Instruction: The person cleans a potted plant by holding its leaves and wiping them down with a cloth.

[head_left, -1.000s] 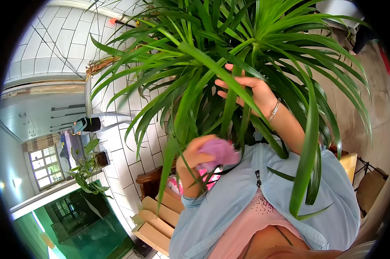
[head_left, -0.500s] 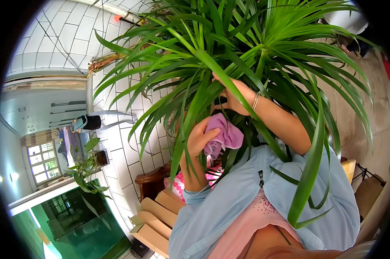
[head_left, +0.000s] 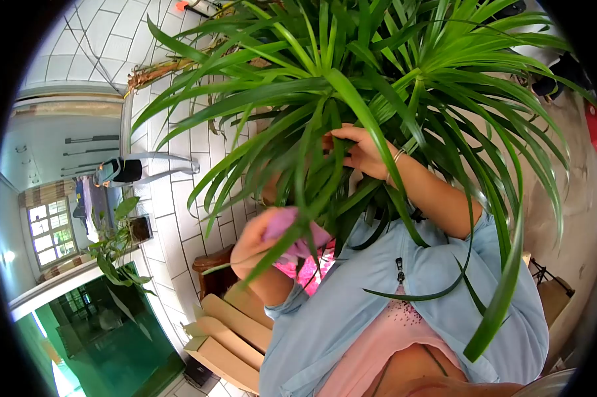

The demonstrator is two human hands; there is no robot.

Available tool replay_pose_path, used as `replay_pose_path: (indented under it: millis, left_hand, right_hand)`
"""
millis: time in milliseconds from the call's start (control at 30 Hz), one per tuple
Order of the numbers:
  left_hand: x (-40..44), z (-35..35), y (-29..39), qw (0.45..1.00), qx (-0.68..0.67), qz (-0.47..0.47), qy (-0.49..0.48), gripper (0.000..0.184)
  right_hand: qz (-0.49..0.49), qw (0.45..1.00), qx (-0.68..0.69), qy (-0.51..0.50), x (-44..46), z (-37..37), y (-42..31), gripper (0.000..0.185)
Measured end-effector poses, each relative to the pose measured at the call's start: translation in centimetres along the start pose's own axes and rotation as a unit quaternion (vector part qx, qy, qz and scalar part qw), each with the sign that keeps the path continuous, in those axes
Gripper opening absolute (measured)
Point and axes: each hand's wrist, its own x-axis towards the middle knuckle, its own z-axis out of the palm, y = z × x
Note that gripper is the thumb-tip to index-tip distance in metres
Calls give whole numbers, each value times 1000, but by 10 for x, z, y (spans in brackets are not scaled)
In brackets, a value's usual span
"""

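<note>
A large potted-type plant with long strap-like green leaves (head_left: 351, 92) fills the upper middle of the head view. My left hand (head_left: 251, 243), blurred by motion, is closed around a purple cloth (head_left: 297, 231) at the plant's lower left. Green leaves cross in front of the cloth and hide part of it. Among the leaves near the plant's middle, my right hand (head_left: 372, 153) has its fingers curled at a leaf. Its fingertips are partly covered by foliage. The plant's base is hidden.
Beige slats (head_left: 225, 344) and a dark wooden post (head_left: 212, 274) stand at the lower left, with pink patterned fabric (head_left: 315, 268) beside them. A green-tinted glass tank (head_left: 106, 331) is further left. A smaller leafy plant (head_left: 116, 248) is by the white tiled surface (head_left: 179, 192).
My left hand has moved left and slightly down with the purple cloth. My right hand stays among the leaves, shifted slightly lower in view. The whole view has shifted a little.
</note>
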Motion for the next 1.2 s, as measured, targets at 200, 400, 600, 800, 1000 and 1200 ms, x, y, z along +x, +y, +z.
replay_pose_path:
  millis: [200,400,600,800,1000,1200]
  left_hand:
    - [71,24,20,933,-65,112,335,33]
    - [144,45,-8,979,-131,94,126,34]
    - [154,80,-20,961,238,143,12,24]
    - [125,105,-2,969,247,25,-9,22]
    - [99,92,-19,898,274,-137,-316,49]
    - [110,114,49,912,197,-7,-360,48]
  right_hand:
    - [-14,1000,-6,-24,-15,7,-7,19]
    - [-6,1000,-2,30,-20,12,-3,19]
    - [18,995,86,43,-9,-13,17,29]
    - [-24,991,-54,119,-40,14,-1,38]
    - [-134,980,-93,-117,6,-24,12,32]
    - [-97,991,-23,-93,2,-24,23,14]
